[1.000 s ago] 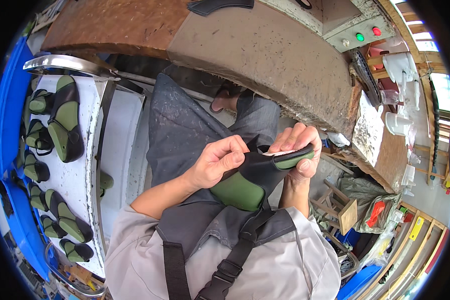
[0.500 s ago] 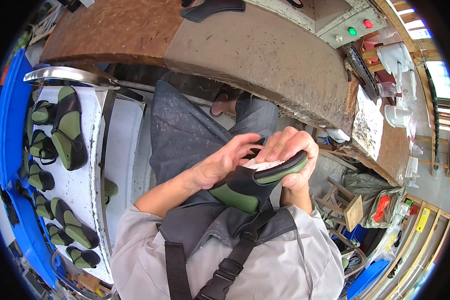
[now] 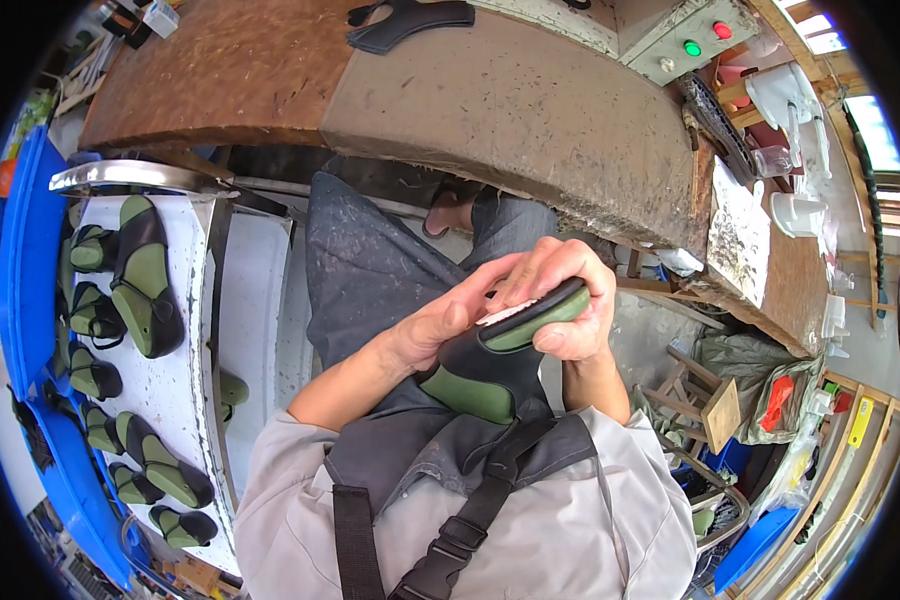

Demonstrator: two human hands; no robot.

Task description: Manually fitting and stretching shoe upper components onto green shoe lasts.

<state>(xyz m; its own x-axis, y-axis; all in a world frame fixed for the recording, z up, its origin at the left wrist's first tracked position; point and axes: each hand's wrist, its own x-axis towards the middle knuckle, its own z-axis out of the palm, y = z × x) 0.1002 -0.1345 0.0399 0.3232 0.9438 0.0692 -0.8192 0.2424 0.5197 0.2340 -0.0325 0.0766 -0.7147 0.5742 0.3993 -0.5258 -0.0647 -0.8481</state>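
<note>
Above my lap I hold a shoe (image 3: 475, 365), a black upper stretched over a green last. It lies on its side with a pale, pinkish-white underside partly showing between my hands. My right hand (image 3: 582, 305) wraps round its right end, thumb on the green part and fingers bent over the pale underside. My left hand (image 3: 440, 325) grips the other end from the left; its fingertips reach over the underside and are partly hidden by the shoe and the right hand.
On my left, a white rack (image 3: 192, 330) carries several green lasts with black uppers (image 3: 148, 290). Blue bins (image 3: 30, 260) stand beyond it. A worn workbench (image 3: 510, 110) crosses in front, bearing a black leather piece (image 3: 410, 25). A wooden stool (image 3: 715, 415) stands at the right.
The shoe has tilted so less of its pale underside shows. My right hand has moved slightly up and left, its fingers bending further over the underside. The view has shifted slightly.
</note>
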